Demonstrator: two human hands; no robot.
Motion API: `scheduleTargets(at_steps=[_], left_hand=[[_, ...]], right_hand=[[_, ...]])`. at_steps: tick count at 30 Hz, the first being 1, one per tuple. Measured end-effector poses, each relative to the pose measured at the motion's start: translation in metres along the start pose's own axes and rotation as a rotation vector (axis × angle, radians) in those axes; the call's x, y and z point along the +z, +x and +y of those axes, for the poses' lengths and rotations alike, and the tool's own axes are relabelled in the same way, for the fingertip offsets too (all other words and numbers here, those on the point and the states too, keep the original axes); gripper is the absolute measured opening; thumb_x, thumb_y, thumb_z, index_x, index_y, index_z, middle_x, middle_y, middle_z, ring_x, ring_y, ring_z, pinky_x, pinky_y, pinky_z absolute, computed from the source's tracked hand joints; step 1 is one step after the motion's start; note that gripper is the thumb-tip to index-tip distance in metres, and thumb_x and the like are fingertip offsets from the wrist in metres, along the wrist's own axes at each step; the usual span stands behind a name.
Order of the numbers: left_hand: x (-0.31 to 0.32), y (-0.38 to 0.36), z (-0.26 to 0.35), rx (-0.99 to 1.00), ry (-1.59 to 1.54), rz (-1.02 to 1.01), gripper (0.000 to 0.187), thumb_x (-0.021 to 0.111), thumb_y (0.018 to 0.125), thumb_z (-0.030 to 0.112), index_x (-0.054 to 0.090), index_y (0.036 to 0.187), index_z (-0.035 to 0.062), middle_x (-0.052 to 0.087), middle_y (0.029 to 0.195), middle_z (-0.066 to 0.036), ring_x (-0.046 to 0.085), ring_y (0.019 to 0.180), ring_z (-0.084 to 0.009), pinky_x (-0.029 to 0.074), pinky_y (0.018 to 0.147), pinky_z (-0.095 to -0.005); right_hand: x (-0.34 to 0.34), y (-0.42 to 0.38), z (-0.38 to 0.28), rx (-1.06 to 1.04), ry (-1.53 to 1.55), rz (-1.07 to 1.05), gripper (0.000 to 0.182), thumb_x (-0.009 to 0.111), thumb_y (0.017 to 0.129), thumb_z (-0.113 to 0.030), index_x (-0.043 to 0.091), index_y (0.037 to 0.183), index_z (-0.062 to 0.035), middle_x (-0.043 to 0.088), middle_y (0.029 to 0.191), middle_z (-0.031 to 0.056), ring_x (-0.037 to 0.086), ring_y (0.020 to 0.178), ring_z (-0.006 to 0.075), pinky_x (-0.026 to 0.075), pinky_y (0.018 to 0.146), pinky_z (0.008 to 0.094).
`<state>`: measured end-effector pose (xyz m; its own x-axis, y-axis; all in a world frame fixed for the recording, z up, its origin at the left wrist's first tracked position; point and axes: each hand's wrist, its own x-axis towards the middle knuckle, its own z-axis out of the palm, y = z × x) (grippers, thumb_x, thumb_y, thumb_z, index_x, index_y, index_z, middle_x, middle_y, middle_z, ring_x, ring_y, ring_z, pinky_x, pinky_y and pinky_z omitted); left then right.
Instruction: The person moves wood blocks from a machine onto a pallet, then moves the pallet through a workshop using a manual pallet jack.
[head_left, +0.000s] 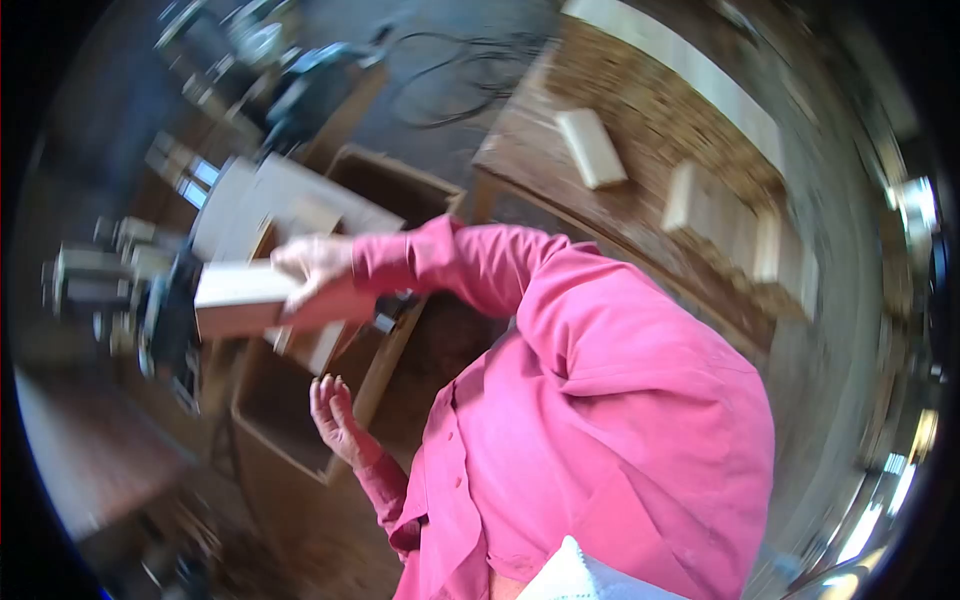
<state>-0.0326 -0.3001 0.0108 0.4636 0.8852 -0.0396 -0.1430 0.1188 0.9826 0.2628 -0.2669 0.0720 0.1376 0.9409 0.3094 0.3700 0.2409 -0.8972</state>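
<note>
A pale wooden block (240, 285) is in my right hand (315, 268), whose fingers lie over its near end. The block is held level above a grey machine table (325, 190), beside strips of wood. Below it, my left hand (338, 415) is raised with fingers stretched out and nothing in it, near the edge of an open wooden box (290, 455). Motion blurs both hands somewhat.
A wooden bench (520, 130) at the upper right bears a loose pale block (592, 150), more blocks (715, 215) and a long stack of wood pieces (650, 90). A dark cable (450, 80) lies on the floor. Blurred machine parts (120, 275) stand at the left.
</note>
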Motion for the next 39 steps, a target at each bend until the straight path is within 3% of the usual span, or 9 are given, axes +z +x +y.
scheduleTargets(at_steps=[6, 10, 14, 21, 24, 26, 29, 33, 39], left_hand=[[0.137, 0.037, 0.012, -0.277, -0.122, -0.503, 0.069, 0.049, 0.102, 0.052, 0.036, 0.151, 0.0052, 0.047, 0.148, -0.016, 0.044, 0.137, -0.0276, 0.033, 0.114, -0.0477], [0.238, 0.018, -0.046, -0.667, -0.119, -0.731, 0.069, 0.052, 0.100, 0.054, 0.043, 0.146, 0.0038, 0.050, 0.144, -0.016, 0.049, 0.132, -0.0284, 0.039, 0.110, -0.0452], [0.336, 0.000, -0.097, -0.813, -0.074, -0.745, 0.051, 0.056, 0.100, 0.041, 0.052, 0.135, 0.0044, 0.059, 0.131, -0.014, 0.058, 0.119, -0.0264, 0.046, 0.101, -0.0422], [0.517, -0.059, -0.132, -0.984, 0.115, -1.018, 0.061, 0.065, 0.093, 0.048, 0.050, 0.137, 0.0087, 0.055, 0.133, -0.011, 0.054, 0.120, -0.0257, 0.044, 0.101, -0.0431], [0.569, -0.078, -0.147, -0.937, 0.277, -1.093, 0.063, 0.069, 0.089, 0.050, 0.050, 0.135, 0.0106, 0.053, 0.133, -0.010, 0.050, 0.123, -0.0251, 0.041, 0.102, -0.0438], [0.595, -0.092, -0.166, -0.905, 0.336, -1.147, 0.061, 0.070, 0.088, 0.048, 0.050, 0.133, 0.0122, 0.053, 0.131, -0.009, 0.050, 0.122, -0.0254, 0.041, 0.102, -0.0444], [0.631, -0.118, -0.186, -0.916, 0.419, -1.272, 0.056, 0.073, 0.086, 0.043, 0.051, 0.129, 0.0158, 0.052, 0.130, -0.005, 0.050, 0.118, -0.0254, 0.042, 0.099, -0.0440], [0.664, -0.159, -0.194, -0.962, 0.465, -1.497, 0.061, 0.075, 0.085, 0.047, 0.055, 0.132, 0.0136, 0.055, 0.126, -0.005, 0.052, 0.115, -0.0226, 0.045, 0.099, -0.0403], [0.711, -0.221, -0.196, -1.040, 0.482, -1.811, 0.066, 0.076, 0.082, 0.053, 0.056, 0.129, 0.0119, 0.055, 0.119, -0.007, 0.053, 0.106, -0.0221, 0.047, 0.094, -0.0401]], right_hand=[[-0.043, -0.173, 0.004, 0.492, 0.234, 0.112, 0.074, 0.080, 0.070, -0.066, 0.067, 0.103, -0.0012, 0.071, 0.098, 0.0144, 0.066, 0.095, 0.0222, 0.050, 0.082, 0.0356], [-0.100, -0.293, 0.018, 0.701, 0.143, 0.277, 0.092, 0.075, 0.066, -0.075, 0.067, 0.120, -0.0012, 0.071, 0.112, 0.0180, 0.067, 0.106, 0.0307, 0.050, 0.091, 0.0399], [-0.165, -0.379, 0.009, 0.858, 0.308, 0.393, 0.098, 0.075, 0.066, -0.073, 0.061, 0.131, -0.0012, 0.067, 0.123, 0.0212, 0.064, 0.114, 0.0327, 0.048, 0.098, 0.0407], [-0.202, -0.537, 0.037, 0.967, 0.254, 0.976, 0.100, 0.074, 0.070, -0.070, 0.053, 0.140, -0.0020, 0.062, 0.127, 0.0217, 0.058, 0.121, 0.0313, 0.046, 0.102, 0.0396], [-0.194, -0.598, 0.018, 0.908, 0.440, 1.091, 0.098, 0.075, 0.075, -0.065, 0.046, 0.146, -0.0039, 0.062, 0.126, 0.0190, 0.059, 0.118, 0.0302, 0.047, 0.101, 0.0385], [-0.187, -0.612, -0.004, 0.736, 0.863, 1.408, 0.110, 0.084, 0.070, -0.057, 0.038, 0.149, 0.0038, 0.056, 0.135, 0.0213, 0.054, 0.127, 0.0324, 0.049, 0.098, 0.0415], [-0.158, -0.618, 0.007, 0.672, 0.849, 1.745, 0.115, 0.088, 0.072, -0.048, 0.026, 0.154, 0.0029, 0.052, 0.138, 0.0197, 0.053, 0.127, 0.0311, 0.051, 0.095, 0.0388], [-0.134, -0.601, 0.013, 0.388, 0.940, 2.169, 0.095, 0.075, 0.089, -0.038, 0.019, 0.156, -0.0003, 0.047, 0.145, 0.0161, 0.046, 0.134, 0.0280, 0.041, 0.109, 0.0451], [-0.140, -0.596, -0.014, 0.114, 0.842, 2.469, 0.038, 0.069, 0.094, -0.031, 0.053, 0.121, -0.0083, 0.055, 0.118, 0.0017, 0.053, 0.114, 0.0153, 0.044, 0.102, 0.0362]])
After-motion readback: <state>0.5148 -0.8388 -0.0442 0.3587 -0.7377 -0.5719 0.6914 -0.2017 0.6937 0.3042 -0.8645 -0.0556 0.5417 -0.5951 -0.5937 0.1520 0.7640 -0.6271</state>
